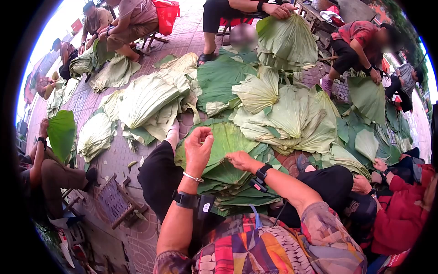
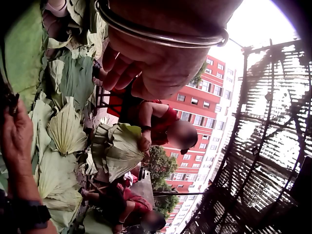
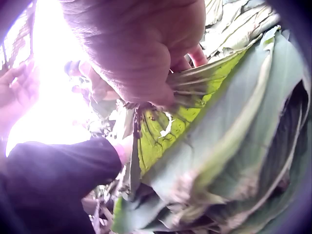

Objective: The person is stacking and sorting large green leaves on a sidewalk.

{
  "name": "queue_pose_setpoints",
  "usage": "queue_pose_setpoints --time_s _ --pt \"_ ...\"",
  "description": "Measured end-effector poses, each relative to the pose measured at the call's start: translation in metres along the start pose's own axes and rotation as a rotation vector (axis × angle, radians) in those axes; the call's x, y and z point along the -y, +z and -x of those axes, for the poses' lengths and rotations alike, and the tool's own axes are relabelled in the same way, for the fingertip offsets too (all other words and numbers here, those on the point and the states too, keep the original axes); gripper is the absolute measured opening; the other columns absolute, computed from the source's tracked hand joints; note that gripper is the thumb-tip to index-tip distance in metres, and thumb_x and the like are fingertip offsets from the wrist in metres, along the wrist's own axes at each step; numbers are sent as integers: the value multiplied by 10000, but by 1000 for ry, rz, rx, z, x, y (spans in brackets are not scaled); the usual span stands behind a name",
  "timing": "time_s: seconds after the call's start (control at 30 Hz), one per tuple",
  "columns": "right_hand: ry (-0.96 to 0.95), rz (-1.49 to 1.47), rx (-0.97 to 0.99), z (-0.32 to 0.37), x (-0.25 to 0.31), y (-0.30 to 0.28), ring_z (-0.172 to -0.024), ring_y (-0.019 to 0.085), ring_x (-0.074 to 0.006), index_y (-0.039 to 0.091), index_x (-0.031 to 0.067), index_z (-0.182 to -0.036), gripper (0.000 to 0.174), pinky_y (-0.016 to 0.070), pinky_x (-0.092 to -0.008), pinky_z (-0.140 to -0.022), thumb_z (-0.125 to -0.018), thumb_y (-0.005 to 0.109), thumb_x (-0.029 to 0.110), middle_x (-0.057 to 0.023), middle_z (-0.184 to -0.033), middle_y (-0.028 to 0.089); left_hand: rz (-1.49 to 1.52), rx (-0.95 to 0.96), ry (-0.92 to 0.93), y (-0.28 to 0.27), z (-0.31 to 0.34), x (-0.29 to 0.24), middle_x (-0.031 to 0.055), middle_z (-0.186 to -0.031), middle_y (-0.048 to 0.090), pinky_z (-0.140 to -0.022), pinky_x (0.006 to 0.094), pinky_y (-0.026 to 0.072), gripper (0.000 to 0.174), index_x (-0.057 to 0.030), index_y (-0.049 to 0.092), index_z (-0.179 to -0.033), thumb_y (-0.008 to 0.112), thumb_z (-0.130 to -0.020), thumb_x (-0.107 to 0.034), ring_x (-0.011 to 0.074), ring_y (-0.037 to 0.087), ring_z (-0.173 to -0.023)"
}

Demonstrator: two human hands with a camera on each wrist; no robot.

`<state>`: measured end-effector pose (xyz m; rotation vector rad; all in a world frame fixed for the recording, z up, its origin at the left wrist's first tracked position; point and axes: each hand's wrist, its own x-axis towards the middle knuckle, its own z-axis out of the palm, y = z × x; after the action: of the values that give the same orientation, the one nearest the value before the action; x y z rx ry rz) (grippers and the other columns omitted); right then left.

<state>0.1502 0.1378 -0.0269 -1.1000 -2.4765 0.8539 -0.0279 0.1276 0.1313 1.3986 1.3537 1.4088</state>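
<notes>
My left hand [image 1: 199, 148] is raised above a stack of large green lotus leaves. Its fingers are loosely bent, and nothing shows in it; the left wrist view has the same hand [image 2: 156, 66] with a bracelet at the wrist. Lower and to the right, my right hand [image 1: 244, 160] pinches the edge of the top lotus leaf [image 1: 223, 141]. In the right wrist view, thumb and fingers of that hand [image 3: 141, 53] grip the folded leaf [image 3: 168, 129], which is yellow-green with a small ragged hole. More layered leaves [image 3: 234, 161] lie beside it.
Pale dried leaves [image 1: 153, 100] are heaped ahead on the left, with another pale pile [image 1: 292, 114] ahead on the right. A low woven stool [image 1: 116, 201] stands on the paving at left. Several seated people handle leaves around me; one in red [image 1: 397, 214] sits close at right.
</notes>
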Motion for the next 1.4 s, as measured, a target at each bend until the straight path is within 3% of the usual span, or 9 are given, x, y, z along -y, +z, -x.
queue_pose_setpoints --time_s 0.27,0.33,0.4,0.6,0.67,0.8,1.13,1.23,1.4 --pt "103 -226 -275 -43 26 -95 -588 487 -362 486 9 -708 107 385 -396 -540 -732 512 110 -196 -629 496 167 -60 -19 0 1 -3 25 -765 591 -617 194 453 123 14 563 -884 557 -762 12 65 548 -680" --pt "77 -362 -402 -49 15 -111 -541 463 -272 469 -17 -707 188 373 -366 -537 -755 541 151 -181 -579 433 135 -85 6 -1 1 -6 21 -763 579 -622 183 456 109 18 558 -876 539 -768 27 61 553 -678" --pt "171 -679 -545 -58 -16 -118 -607 425 -96 547 -19 -781 137 386 -276 -568 -783 553 117 -14 -633 489 129 -87 14 -2 1 -7 22 -763 581 -624 189 464 110 20 557 -876 530 -769 29 65 556 -676" --pt "286 -1374 -1114 -6 -99 -166 -724 567 -185 528 7 -976 175 478 -333 -653 -814 535 73 -72 -875 582 124 -55 4 -1 0 -2 30 -762 581 -631 201 479 116 24 553 -879 509 -772 33 72 561 -681" --pt "422 -1501 -1336 25 -149 -158 -856 579 -248 470 34 -1037 213 482 -403 -752 -847 501 126 -126 -974 557 139 -53 10 0 1 -2 29 -763 580 -629 202 481 118 24 551 -880 515 -768 35 74 563 -682" --pt "982 -1350 -1640 82 -203 -132 -702 547 -227 447 98 -1032 278 459 -362 -576 -824 526 265 -149 -946 553 132 -36 0 3 -1 0 28 -762 580 -625 209 485 120 20 553 -874 528 -759 41 73 560 -679" --pt "1190 -1497 -1478 114 -236 -82 -526 506 -205 463 -26 -902 222 404 -315 -462 -773 410 147 -170 -800 596 101 -22 -40 11 0 4 40 -749 586 -620 215 491 102 25 554 -854 529 -755 34 79 569 -667" --pt "1004 -1685 -1085 113 -238 -92 -641 556 -179 463 51 -939 227 447 -302 -511 -866 383 251 -106 -822 589 101 -12 -46 11 0 7 45 -751 589 -621 217 492 98 30 553 -854 526 -760 26 85 575 -664" --pt "1172 -1658 -1314 111 -225 -81 -689 575 -290 408 33 -1025 222 492 -382 -580 -826 375 126 -171 -825 553 45 11 -41 11 1 2 51 -754 592 -629 225 494 95 35 551 -857 518 -771 14 95 581 -657"
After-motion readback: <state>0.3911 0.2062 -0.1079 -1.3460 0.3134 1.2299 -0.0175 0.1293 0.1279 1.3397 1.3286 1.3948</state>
